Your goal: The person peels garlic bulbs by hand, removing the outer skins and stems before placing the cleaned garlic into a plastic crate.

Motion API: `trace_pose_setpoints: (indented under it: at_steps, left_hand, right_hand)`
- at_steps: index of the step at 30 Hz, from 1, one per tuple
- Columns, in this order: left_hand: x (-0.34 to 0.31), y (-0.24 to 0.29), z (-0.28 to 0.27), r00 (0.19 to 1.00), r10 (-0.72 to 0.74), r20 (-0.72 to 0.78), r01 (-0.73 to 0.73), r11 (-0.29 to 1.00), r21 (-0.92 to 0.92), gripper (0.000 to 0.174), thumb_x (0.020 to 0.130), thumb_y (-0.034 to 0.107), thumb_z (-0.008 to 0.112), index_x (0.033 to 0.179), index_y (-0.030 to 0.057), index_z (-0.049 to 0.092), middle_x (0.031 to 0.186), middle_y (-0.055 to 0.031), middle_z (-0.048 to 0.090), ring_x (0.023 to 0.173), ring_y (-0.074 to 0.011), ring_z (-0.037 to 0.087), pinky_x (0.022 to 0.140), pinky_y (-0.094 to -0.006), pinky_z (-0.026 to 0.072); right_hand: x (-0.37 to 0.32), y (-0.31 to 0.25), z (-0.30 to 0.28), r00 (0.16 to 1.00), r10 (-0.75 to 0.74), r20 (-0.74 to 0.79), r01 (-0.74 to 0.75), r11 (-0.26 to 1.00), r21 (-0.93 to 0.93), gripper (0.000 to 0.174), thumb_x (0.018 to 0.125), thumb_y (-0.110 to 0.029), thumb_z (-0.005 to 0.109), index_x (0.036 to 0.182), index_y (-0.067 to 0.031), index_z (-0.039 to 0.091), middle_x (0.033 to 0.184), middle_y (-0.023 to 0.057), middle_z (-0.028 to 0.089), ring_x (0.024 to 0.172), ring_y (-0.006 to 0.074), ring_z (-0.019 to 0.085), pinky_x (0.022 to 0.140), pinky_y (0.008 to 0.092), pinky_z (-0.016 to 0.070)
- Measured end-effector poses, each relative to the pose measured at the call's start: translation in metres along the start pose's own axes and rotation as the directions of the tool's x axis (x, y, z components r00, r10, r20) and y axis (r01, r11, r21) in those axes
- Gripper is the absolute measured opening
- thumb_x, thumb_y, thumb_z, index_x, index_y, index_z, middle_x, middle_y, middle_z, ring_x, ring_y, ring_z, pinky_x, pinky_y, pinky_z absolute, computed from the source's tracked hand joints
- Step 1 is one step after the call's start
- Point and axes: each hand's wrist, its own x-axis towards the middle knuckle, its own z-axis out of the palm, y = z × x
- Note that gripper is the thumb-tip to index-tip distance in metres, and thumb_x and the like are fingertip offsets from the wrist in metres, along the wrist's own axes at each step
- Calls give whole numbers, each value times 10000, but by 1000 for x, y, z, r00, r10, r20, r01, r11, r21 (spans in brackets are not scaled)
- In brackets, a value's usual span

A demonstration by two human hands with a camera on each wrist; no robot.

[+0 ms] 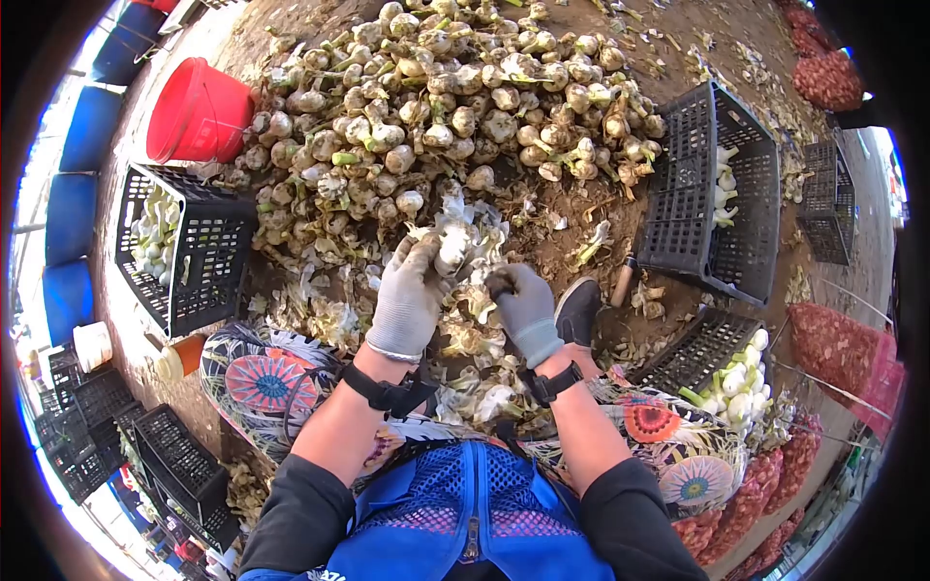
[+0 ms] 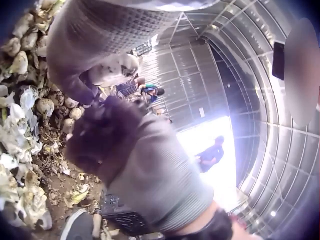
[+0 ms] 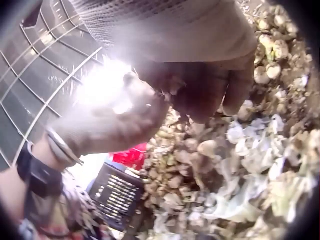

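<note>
In the head view, my gloved left hand [image 1: 407, 298] grips a whitish garlic bulb [image 1: 452, 248] above a litter of papery skins [image 1: 494, 397]. That bulb [image 2: 114, 70] shows dark spots in the left wrist view. My gloved right hand [image 1: 528, 312] is just to the right of the bulb, its fingers curled and their tips dark with dirt. Blur and shadow cover the right fingertips in both wrist views. A large heap of unpeeled garlic [image 1: 387, 126] lies on the ground beyond the hands.
A black crate [image 1: 208, 242] holding garlic and a red bucket [image 1: 199, 111] stand on the left. Another black crate [image 1: 678, 194] lies tipped on the right, with a wooden handle [image 1: 623, 283] beside it. Cleaned white garlic [image 1: 741, 387] fills a crate near the right knee. Red mesh sacks [image 1: 843, 358] stand farther right.
</note>
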Motion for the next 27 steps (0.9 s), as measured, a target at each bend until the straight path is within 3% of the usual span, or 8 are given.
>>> trace_pose_setpoints:
  at_steps: [2, 7, 10, 14, 15, 18, 24, 27]
  left_hand:
    - [-2, 4, 3, 995, -59, 82, 74, 979, -189, 194, 1042, 169, 457, 1113, 30, 571, 1097, -152, 653, 1067, -303, 635, 991, -507, 508]
    - [-2, 3, 13, 995, -73, 71, 82, 988, -134, 240, 1050, 175, 416, 1159, 14, 556, 1147, -161, 634, 1072, -290, 623, 1019, -451, 480]
    - [-4, 2, 12, 987, -66, 148, 83, 991, -108, 220, 1040, 142, 417, 1174, 25, 548, 1140, -127, 628, 1023, -238, 637, 939, -392, 526]
    - [-3, 4, 2, 986, -86, 143, 92, 995, -32, 216, 1034, 162, 437, 1170, 35, 545, 1127, -130, 632, 1001, -242, 647, 944, -408, 530]
    - [-3, 6, 6, 993, -77, 92, 88, 988, -127, 229, 1049, 181, 417, 1151, 25, 550, 1105, -145, 637, 994, -262, 639, 961, -438, 520]
    - [-9, 9, 16, 998, -41, 44, 45, 994, -96, 243, 1057, 221, 425, 1109, 29, 563, 1075, -156, 645, 980, -293, 630, 972, -485, 512]
    - [-11, -6, 23, 934, -351, 72, 358, 914, -191, 284, 1052, 253, 460, 1226, 63, 580, 1118, -114, 650, 1026, -227, 643, 939, -419, 535]
    - [-7, -9, 16, 962, -230, 146, 256, 946, -196, 247, 1050, 240, 464, 1167, 59, 586, 1078, -96, 658, 972, -206, 650, 887, -385, 552]
  right_hand:
    - [7, 17, -3, 873, -440, -211, 337, 856, -392, 96, 846, -63, 618, 819, 27, 638, 707, 160, 632, 702, 307, 648, 704, 357, 501]
    - [4, -36, -16, 956, 289, 52, -289, 896, 337, 259, 940, -149, 628, 708, -37, 599, 665, -80, 460, 648, 22, 387, 550, 241, 274]
    - [2, -37, 0, 998, -19, 61, -5, 926, 377, 219, 930, -156, 617, 764, -17, 649, 669, -71, 485, 636, 27, 389, 540, 245, 273]
    - [-4, -31, 1, 994, 4, 108, -20, 988, 154, 166, 849, -92, 571, 887, 37, 669, 607, 65, 556, 593, 148, 543, 587, 329, 444]
    - [1, -8, 1, 992, -29, 121, 28, 1000, 6, 226, 820, -39, 568, 1011, 31, 666, 828, 135, 657, 789, 254, 642, 757, 346, 503]
    - [8, 7, 8, 961, -104, -258, 147, 977, 155, 332, 804, 6, 572, 1131, 26, 622, 1116, 199, 644, 1009, 342, 626, 909, 356, 488]
    - [37, -50, 10, 806, -497, -321, 468, 868, -169, 524, 793, -13, 621, 1307, 23, 523, 1269, 238, 578, 1192, 410, 533, 1042, 435, 411]
    - [26, -47, 23, 771, -589, -245, 518, 802, -299, 588, 801, -67, 645, 1353, 42, 474, 1304, 261, 545, 1230, 423, 502, 1060, 448, 390]
